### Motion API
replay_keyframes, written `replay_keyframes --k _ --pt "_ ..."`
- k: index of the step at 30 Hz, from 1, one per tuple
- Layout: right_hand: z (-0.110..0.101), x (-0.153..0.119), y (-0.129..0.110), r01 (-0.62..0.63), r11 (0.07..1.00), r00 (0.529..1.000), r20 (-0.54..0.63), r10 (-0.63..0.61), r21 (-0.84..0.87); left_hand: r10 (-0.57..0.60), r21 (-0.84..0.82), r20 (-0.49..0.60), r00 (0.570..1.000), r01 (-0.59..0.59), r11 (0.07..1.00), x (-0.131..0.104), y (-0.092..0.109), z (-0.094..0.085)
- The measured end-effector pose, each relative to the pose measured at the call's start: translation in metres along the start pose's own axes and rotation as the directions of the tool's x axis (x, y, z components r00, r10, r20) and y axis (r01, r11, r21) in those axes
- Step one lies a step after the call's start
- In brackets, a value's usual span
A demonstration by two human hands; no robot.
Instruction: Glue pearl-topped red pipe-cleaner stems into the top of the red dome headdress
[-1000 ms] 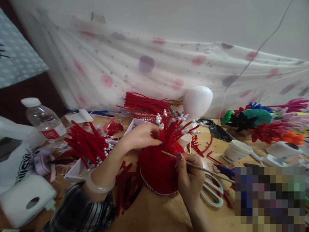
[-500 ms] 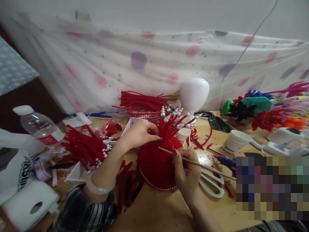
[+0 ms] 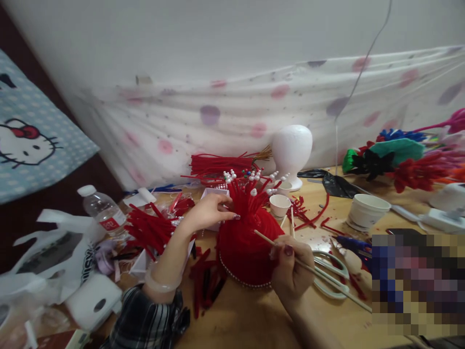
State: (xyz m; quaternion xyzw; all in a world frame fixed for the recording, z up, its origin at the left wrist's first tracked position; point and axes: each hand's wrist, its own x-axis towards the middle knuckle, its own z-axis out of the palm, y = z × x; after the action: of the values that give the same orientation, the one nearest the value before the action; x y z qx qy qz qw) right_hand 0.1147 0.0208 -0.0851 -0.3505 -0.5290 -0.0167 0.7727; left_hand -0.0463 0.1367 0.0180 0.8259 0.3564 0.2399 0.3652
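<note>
Red dome (image 3: 242, 252) is sitting on the table (image 3: 240, 320) between both hands, bristling with pearl-tipped stems (image 3: 247, 191) on top. Left hand (image 3: 209, 213) is pinching the stems' base, fingers closed around them. Right hand (image 3: 290, 274) is gripping a thin stick (image 3: 327, 278), its tip touching the dome just beyond the thumb. Scissors (image 3: 332, 278) are lying just right of that hand.

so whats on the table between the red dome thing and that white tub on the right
In the head view, between the red dome and the white tub lie loose red stem scraps, a small white cup, and part of the scissors.
</note>
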Motion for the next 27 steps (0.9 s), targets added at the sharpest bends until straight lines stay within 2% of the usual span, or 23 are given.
replay_keyframes --k 6,9,12,16,19,23,27 --pt "-0.003 0.001 0.001 -0.088 0.996 0.996 -0.015 0.087 -0.035 -0.065 0.011 -0.187 0.98 0.069 0.998 -0.038 -0.002 0.021" --pt "-0.004 0.001 0.001 -0.087 0.995 0.996 0.008 0.087 -0.057 0.062 0.17 -0.267 0.962 -0.016 0.985 -0.062 0.0 0.04" --pt "-0.005 0.004 -0.002 -0.037 0.993 0.999 0.02 0.04 -0.109 0.135 0.385 -0.275 0.952 -0.02 0.923 -0.077 0.004 0.057" --pt "-0.006 0.01 -0.003 -0.019 0.964 1.0 0.006 0.021 -0.265 0.145 0.557 -0.243 0.959 0.016 0.83 -0.079 0.007 0.068" --pt "-0.006 0.01 0.002 -0.055 0.942 0.996 0.046 0.074 -0.332 0.204 0.669 -0.22 0.954 -0.005 0.743 -0.076 0.004 0.069" --pt "-0.007 0.006 0.01 -0.089 0.926 0.97 0.177 0.164 -0.368 0.324 0.798 -0.183 0.928 -0.052 0.6 -0.074 -0.003 0.069" --pt "-0.007 0.004 0.013 -0.153 0.884 0.935 0.223 0.274 -0.442 0.372 0.835 -0.164 0.914 -0.073 0.546 -0.073 -0.003 0.071"
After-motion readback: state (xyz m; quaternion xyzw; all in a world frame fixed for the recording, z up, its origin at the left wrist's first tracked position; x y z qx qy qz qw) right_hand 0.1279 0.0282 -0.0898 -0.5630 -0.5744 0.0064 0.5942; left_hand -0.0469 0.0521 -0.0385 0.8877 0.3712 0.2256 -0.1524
